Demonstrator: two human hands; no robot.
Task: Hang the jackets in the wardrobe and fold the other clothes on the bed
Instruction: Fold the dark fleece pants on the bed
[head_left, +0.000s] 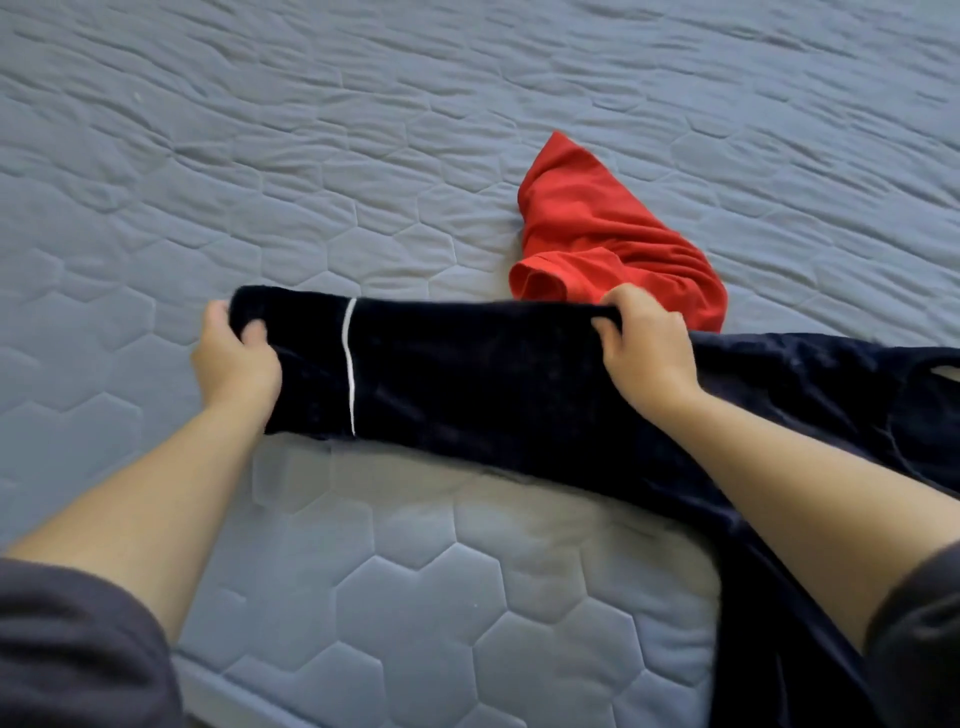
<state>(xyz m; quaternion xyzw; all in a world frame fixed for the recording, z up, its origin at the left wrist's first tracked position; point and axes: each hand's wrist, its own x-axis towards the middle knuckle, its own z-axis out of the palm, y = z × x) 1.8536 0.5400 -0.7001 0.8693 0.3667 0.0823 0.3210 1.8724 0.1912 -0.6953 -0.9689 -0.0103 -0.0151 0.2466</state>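
Note:
A dark navy garment (467, 374) with a thin white stripe lies stretched across the bed, and its right part trails off the bed's front corner. My left hand (234, 358) grips the garment's left end near the stripe. My right hand (644, 348) pinches its upper edge further right. A crumpled red garment (597, 234) lies just behind the navy one, beyond my right hand.
The bed (311, 171) wears a grey-blue quilted cover with a hexagon pattern and fills the view. Its front edge and corner (363, 691) run along the bottom. My dark sleeves show at both lower corners.

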